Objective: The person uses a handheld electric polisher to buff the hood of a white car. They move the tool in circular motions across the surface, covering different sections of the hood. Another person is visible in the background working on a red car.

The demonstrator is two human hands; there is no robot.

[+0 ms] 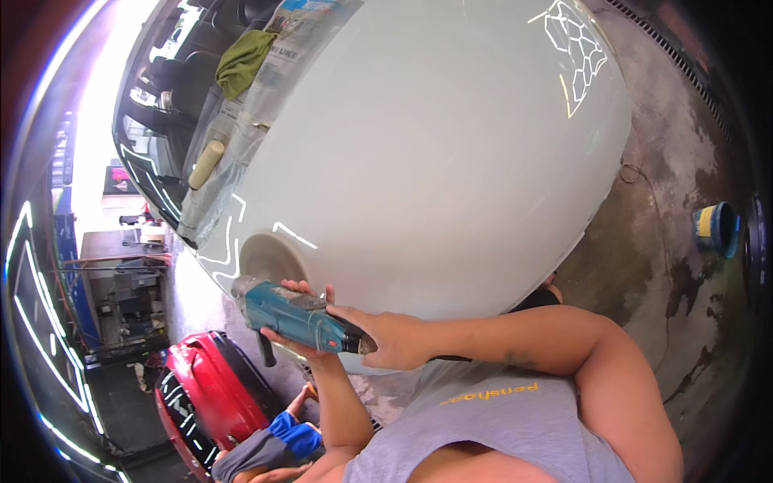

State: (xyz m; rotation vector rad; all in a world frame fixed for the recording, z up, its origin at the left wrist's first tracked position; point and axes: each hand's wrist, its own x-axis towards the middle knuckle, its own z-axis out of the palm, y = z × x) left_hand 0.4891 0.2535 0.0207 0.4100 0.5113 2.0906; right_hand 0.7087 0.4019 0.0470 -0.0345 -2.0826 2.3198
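Observation:
A teal power polisher [294, 310] with a dark head and a round pad [274, 256] lies over the near left corner of a light grey car hood [435, 153]. The pad meets the painted surface there and its outline looks blurred. My left hand [299, 348] is closed around the tool's body from beneath, with fingertips showing at its upper side. At the rear end, by the black cord collar, my right hand [394, 338] grips the polisher. Its arm reaches across from the right. White light reflections shine on the hood.
Newspaper and plastic sheeting [270, 92] cover the windshield base, with a green cloth [244, 64] and a pale yellow bottle [207, 165] on them. A red car part [221, 386] and another person in blue [296, 435] are at lower left. A blue bucket [717, 230] stands right.

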